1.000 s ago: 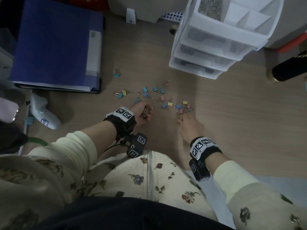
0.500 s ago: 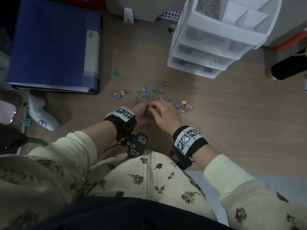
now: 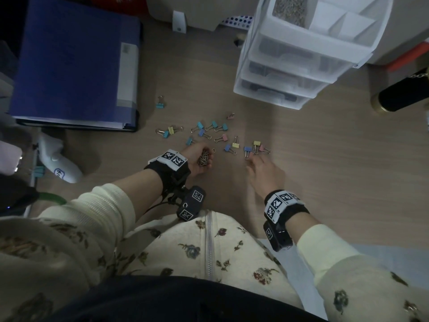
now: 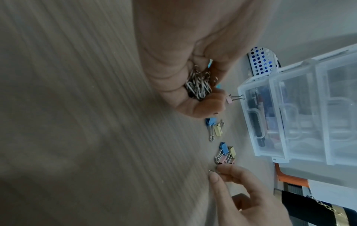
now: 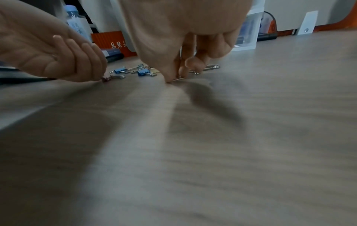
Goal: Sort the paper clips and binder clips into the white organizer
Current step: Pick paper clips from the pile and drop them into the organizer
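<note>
Cream ribbed knit sleeves (image 3: 109,205) on both arms under a cream quilted floral-print top w/ centre zip (image 3: 210,247). Each wrist: black strap w/ white band of black-and-white square marker tags (image 3: 173,159), plus dark boxy cam module (image 3: 191,203); thin black cable on left one.

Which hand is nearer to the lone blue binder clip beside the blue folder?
Left. The left hand lies below that blue binder clip, holding paper clips; the right hand is farther right.
</note>
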`<state>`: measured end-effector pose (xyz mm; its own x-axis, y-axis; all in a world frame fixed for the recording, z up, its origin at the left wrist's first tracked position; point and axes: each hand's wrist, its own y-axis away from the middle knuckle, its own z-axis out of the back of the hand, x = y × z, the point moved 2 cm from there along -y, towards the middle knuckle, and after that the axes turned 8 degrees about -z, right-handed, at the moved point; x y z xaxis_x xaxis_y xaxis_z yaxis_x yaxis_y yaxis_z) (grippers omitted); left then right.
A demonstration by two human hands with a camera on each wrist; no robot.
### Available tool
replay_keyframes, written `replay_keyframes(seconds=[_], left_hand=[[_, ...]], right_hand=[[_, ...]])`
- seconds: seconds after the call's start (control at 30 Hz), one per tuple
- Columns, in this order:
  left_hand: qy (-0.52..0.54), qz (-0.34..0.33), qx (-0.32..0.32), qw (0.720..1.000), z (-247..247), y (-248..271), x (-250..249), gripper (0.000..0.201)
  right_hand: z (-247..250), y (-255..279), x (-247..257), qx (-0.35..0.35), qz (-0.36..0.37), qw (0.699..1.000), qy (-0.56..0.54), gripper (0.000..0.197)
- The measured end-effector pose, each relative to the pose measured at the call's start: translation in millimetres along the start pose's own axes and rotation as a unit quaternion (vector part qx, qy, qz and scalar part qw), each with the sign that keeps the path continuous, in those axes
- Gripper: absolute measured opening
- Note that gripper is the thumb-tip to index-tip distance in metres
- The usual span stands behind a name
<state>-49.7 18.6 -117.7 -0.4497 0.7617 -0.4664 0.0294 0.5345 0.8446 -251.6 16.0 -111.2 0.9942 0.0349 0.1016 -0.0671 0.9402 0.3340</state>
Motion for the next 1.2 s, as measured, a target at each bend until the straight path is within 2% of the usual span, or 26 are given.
replay_keyframes(seconds=[0.2,0.37,0.47,0.57,0.67,0.73,0.8,0.87,0.97,1.03,1.2], left_hand=[[0.004,-0.001,-0.001,1.000,-1,0,0,0.026],[0.001,-0.010,0.001,1.000,-4,-1,0,0.028],[0.009,-0.014,0.010,1.000,-6,-2,1,0.029],[0.017,-0.018,0.027,0.999,-10,-3,4,0.029],[0.014,-0.022,0.054,0.998,-17,1,6,0.027],[0.002,-0.025,0.064,0.998,-19,1,6,0.025],[-0.007,-0.032,0.059,0.998,-21,1,6,0.025],[0.009,-0.026,0.052,0.998,-20,1,7,0.024],[-0.003,-0.011,0.027,1.000,-18,0,9,0.026],[-0.023,-0.001,0.020,1.000,-18,0,10,0.027],[-0.025,0.005,0.016,1.000,-22,1,7,0.030]], right_hand=[[-4,-7,5,0.040,-0.023,0.999,0.016,0.038],[-2,-4,6,0.063,-0.005,0.997,0.052,0.039],[2,1,12,0.044,0.014,0.998,0.045,0.030],[16,6,29,0.006,0.064,0.997,-0.035,0.020],[26,12,57,-0.005,0.164,0.970,-0.180,0.015],[26,15,71,-0.035,0.223,0.951,-0.209,0.011],[22,16,70,-0.045,0.241,0.944,-0.220,0.011],[22,11,55,-0.062,0.200,0.953,-0.218,0.015],[25,-3,11,-0.067,0.006,0.983,-0.169,0.023],[22,-12,-16,-0.043,-0.081,0.986,-0.138,0.024],[7,-20,-33,-0.003,-0.076,0.994,-0.073,0.034]])
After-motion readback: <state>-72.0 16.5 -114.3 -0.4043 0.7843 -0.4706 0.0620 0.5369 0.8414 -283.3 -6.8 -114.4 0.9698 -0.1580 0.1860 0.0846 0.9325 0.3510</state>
